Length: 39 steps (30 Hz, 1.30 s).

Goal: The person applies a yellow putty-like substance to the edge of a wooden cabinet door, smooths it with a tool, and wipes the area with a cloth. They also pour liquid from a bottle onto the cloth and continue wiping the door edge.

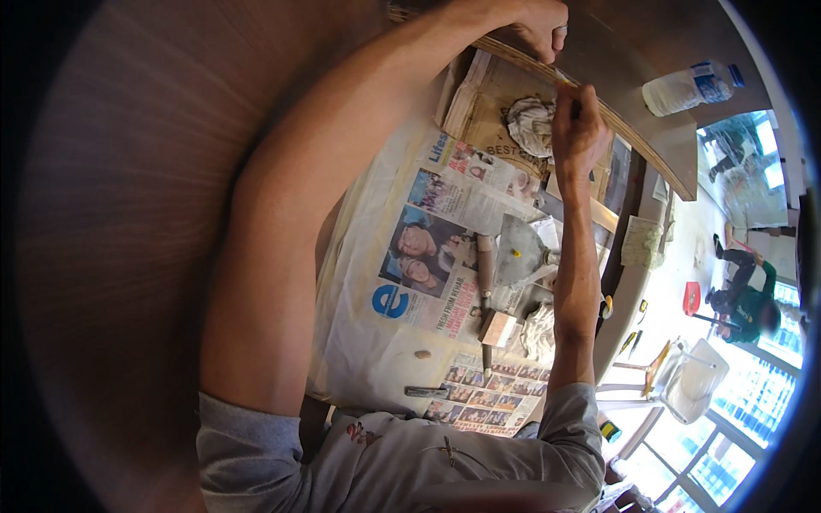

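L arm bare, runs from shoulder at 7 o'clock up to 1 o'clock, elbow nearly straight. Left hand [540, 24] curled, fingers bent down, ring on one finger. R forearm rises from 5 o'clock, wrist slightly bent. Right hand [577, 124] closed in a pinch grip, knuckles up, just below L hand, not touching. Grey sleeves at both shoulders.

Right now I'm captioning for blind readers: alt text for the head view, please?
A person's left hand steadies the edge of a curved wooden panel while the right hand works along it with a small tool. Below lie newspapers and a rag.
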Each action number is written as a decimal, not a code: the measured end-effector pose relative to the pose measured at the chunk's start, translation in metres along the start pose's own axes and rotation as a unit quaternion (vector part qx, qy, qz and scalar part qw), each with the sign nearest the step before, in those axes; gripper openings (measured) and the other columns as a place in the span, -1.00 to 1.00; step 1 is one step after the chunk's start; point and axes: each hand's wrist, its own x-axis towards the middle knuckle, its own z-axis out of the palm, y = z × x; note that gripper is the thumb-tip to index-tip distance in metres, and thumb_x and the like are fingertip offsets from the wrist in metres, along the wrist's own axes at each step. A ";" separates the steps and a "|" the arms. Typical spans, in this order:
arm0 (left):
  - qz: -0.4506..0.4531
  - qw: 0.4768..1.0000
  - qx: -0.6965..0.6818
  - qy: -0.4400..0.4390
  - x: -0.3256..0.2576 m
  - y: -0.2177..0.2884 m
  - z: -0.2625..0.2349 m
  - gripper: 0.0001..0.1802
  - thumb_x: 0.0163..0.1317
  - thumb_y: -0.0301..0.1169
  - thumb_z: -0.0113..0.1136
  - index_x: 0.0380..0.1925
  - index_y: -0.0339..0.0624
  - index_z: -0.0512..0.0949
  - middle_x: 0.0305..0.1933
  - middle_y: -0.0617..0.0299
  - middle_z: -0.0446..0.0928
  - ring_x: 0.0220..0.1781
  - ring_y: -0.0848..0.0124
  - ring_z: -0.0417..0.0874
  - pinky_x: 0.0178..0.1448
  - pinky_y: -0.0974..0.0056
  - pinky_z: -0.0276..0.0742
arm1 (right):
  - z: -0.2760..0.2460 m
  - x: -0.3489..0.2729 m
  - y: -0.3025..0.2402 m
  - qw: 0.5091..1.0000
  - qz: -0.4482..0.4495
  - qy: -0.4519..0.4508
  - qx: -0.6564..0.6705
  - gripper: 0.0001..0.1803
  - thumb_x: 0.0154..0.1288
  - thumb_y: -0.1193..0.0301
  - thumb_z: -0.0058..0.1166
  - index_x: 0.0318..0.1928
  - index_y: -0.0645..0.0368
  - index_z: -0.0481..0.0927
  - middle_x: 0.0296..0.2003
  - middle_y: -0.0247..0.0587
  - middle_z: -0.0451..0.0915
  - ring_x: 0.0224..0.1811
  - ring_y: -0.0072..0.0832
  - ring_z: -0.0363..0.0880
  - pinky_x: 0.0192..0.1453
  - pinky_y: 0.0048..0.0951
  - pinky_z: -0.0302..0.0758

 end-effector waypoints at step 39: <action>-0.129 0.976 0.067 -0.163 0.062 0.006 0.014 -0.05 -0.07 -0.27 0.65 0.41 0.09 0.45 0.41 0.04 0.49 0.39 0.11 0.51 0.30 0.00 0.56 | -0.183 -0.352 -0.052 0.733 0.587 -0.032 0.343 -0.72 0.53 0.41 0.15 0.14 0.29 0.65 -0.25 -0.39 0.65 -0.24 -0.71 0.49 -0.11 -0.66 0.43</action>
